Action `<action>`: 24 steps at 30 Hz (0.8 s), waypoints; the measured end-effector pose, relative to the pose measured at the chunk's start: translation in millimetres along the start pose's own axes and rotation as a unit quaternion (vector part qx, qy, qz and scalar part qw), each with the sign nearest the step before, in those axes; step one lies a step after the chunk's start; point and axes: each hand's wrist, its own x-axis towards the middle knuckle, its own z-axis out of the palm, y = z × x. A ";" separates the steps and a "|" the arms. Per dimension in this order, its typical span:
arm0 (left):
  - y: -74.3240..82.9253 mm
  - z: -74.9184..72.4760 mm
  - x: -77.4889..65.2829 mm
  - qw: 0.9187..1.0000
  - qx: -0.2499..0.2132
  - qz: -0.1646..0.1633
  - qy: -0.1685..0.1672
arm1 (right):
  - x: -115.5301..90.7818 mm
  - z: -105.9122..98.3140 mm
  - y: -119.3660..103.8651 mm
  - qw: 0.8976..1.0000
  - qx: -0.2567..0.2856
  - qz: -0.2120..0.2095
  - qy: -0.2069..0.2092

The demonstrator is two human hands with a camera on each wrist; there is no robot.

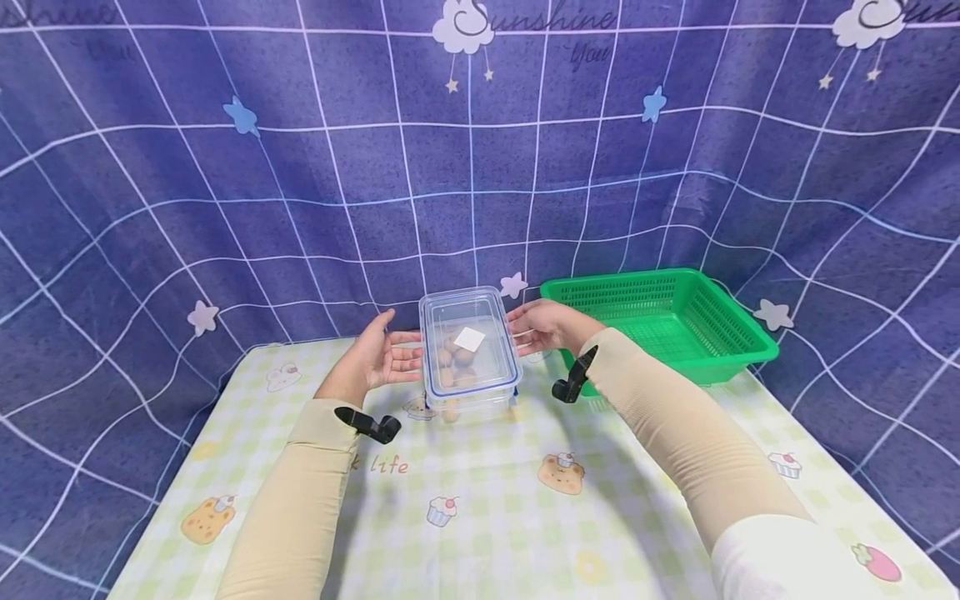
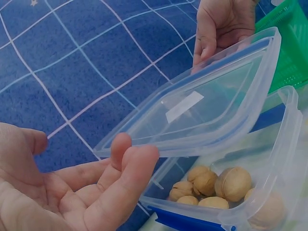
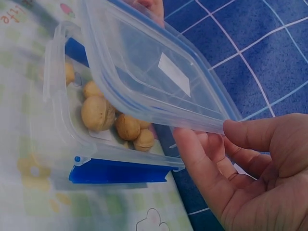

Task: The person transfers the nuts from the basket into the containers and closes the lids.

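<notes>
A clear plastic lid [image 1: 491, 321] with a blue seal and a white label [image 1: 469, 338] is held tilted over a clear food container [image 3: 110, 150]. Several walnuts [image 2: 233, 184] lie inside, visible through the gap in both wrist views. On the right, my right hand [image 1: 543, 323] pinches the lid's edge, thumb above and fingers beneath. My left hand [image 1: 378, 354] supports the opposite edge with fairly straight fingers [image 2: 137, 166], its thumb standing away from the lid. A blue side latch [image 3: 120, 172] of the container hangs unfastened.
A green perforated plastic basket [image 1: 660, 325] stands at the back right, just behind my right forearm. The table has a checked, cartoon-printed cloth [image 1: 495, 533]. A blue grid-patterned curtain [image 1: 337, 167] hangs right behind the table's far edge.
</notes>
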 end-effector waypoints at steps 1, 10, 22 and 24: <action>0.1 0.2 -0.4 1.000 0.001 0.000 0.000 | -0.3 0.1 -0.3 1.000 0.000 0.000 0.001; 2.3 1.1 -3.4 1.000 0.004 0.010 -0.009 | -2.0 -0.9 -0.1 1.000 0.008 -0.018 0.008; 0.9 4.0 -3.7 0.998 0.044 0.037 -0.018 | -3.1 -3.6 -0.3 0.998 0.050 -0.007 0.040; 0.7 4.4 -3.5 0.997 0.054 0.043 -0.019 | -3.5 -3.9 -0.5 0.997 0.058 -0.001 0.042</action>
